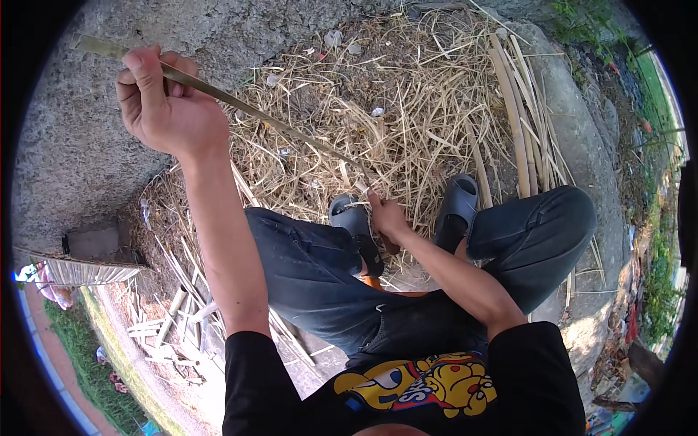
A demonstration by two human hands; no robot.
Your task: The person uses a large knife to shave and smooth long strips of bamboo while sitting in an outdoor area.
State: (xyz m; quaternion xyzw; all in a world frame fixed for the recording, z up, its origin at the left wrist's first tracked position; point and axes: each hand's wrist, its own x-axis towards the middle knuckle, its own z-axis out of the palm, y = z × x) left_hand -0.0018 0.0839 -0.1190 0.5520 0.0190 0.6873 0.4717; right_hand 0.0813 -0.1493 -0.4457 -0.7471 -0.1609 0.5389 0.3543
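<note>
My left hand [171, 105] is raised at the upper left, fingers closed round a long, thin bamboo strip [254, 112]. The strip's flat, wider end sticks out past the thumb. From there it slants down to the right, toward my feet, where its far end reaches my right hand [389, 218]. That hand is low between my knees, its fingers closed. A small pale piece [361, 187] shows at its fingertips, and a brown shape juts out below it. What the right hand grips is too small and shaded to tell.
Bamboo shavings [378, 123] cover the ground ahead of my grey slippers [459, 200]. Long bamboo slats [512, 109] lie at the right beside a stone edge [563, 109]. A rough concrete wall [87, 160] rises at the left. Cut bamboo pieces [174, 320] are piled at lower left.
</note>
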